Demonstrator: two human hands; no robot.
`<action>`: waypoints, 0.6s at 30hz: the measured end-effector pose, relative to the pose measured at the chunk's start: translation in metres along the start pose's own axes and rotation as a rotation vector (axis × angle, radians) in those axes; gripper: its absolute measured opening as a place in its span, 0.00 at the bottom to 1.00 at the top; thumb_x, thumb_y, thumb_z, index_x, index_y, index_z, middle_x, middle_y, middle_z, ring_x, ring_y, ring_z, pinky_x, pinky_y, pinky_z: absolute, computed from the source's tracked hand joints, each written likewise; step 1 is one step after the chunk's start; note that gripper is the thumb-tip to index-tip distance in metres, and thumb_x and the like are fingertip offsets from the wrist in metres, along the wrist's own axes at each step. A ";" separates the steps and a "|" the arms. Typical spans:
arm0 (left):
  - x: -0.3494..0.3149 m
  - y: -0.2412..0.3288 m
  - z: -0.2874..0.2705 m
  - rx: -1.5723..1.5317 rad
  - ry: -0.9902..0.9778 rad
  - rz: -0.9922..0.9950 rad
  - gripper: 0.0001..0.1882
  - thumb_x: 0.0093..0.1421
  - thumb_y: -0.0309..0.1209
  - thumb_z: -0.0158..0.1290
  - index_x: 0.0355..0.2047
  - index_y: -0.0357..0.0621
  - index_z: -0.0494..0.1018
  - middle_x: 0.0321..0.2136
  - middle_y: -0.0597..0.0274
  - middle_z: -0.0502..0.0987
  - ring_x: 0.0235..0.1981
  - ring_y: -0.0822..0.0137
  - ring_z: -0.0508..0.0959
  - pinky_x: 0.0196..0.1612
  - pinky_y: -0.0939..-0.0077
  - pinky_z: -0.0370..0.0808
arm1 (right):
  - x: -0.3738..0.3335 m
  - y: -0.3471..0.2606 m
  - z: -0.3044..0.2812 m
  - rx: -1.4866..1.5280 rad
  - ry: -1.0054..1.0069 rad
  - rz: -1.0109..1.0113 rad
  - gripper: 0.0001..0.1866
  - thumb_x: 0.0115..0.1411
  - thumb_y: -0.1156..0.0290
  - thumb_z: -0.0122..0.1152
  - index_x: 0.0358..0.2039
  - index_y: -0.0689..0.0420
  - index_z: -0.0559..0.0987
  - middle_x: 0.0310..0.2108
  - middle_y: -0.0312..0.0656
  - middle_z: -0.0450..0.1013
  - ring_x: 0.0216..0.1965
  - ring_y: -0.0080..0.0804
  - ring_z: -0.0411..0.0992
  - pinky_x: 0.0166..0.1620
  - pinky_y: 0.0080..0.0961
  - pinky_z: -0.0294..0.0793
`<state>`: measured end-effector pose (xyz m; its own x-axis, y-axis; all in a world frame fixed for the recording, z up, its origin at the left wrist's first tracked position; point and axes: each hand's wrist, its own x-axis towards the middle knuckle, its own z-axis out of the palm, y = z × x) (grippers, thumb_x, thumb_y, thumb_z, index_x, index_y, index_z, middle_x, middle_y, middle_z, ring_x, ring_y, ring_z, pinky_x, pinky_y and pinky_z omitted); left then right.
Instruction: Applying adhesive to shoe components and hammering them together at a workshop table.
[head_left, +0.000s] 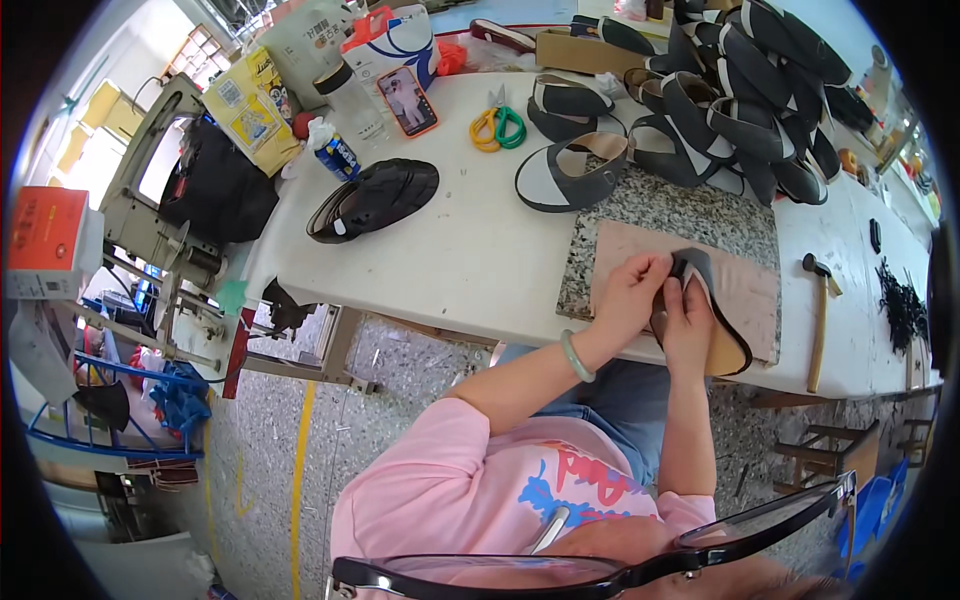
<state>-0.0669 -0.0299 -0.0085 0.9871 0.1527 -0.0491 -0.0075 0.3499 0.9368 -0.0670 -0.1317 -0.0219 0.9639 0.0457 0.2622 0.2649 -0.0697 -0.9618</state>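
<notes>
A dark grey shoe upper [735, 338] with a tan lining is in my two hands, above the front edge of the worktable. My left hand [632, 292] has its thumb and fingers pinched on the upper's top edge. Wrapped around the near side, my right hand [688, 322] has its fingertips close to the left ones. What lies between the fingertips is too small to make out. Beneath the hands lies a pinkish flat pad [618, 252] on a speckled stone slab [660, 200]. Just beyond the slab sits a grey and white shoe upper [568, 178].
A large pile of shoe uppers [735, 110] rises at the back right. To the right lie a hammer [819, 330] and a bundle of black strips [902, 300]. Scissors [497, 127], a phone [407, 103], a glass jar [350, 100] and black nested uppers [385, 195] stand or lie left. A sewing machine [140, 215] is far left.
</notes>
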 end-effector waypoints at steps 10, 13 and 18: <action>0.043 0.061 -0.025 -0.186 0.008 -0.011 0.11 0.60 0.34 0.53 0.26 0.39 0.74 0.23 0.66 0.76 0.28 0.70 0.75 0.32 0.75 0.72 | 0.008 -0.062 -0.014 0.030 -0.292 0.152 0.11 0.65 0.72 0.50 0.42 0.67 0.75 0.39 0.51 0.76 0.39 0.46 0.75 0.43 0.34 0.73; 0.030 0.078 -0.015 -0.478 -0.245 -0.078 0.11 0.62 0.31 0.52 0.40 0.37 0.74 0.31 0.68 0.78 0.34 0.76 0.75 0.38 0.81 0.73 | 0.010 -0.046 -0.019 0.881 -0.232 0.079 0.19 0.68 0.70 0.45 0.54 0.69 0.68 0.52 0.46 0.69 0.54 0.40 0.68 0.58 0.38 0.65; 0.022 0.073 -0.021 0.025 -0.340 0.020 0.16 0.55 0.19 0.57 0.46 0.35 0.74 0.37 0.63 0.79 0.36 0.74 0.77 0.43 0.80 0.74 | 0.020 -0.027 -0.039 1.115 -0.243 0.016 0.22 0.69 0.66 0.42 0.58 0.66 0.63 0.57 0.49 0.65 0.60 0.41 0.63 0.62 0.42 0.59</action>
<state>-0.0492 0.0181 0.0514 0.9837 -0.1589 0.0843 -0.0282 0.3268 0.9447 -0.0533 -0.1682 0.0125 0.9042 0.2532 0.3440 -0.0348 0.8464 -0.5315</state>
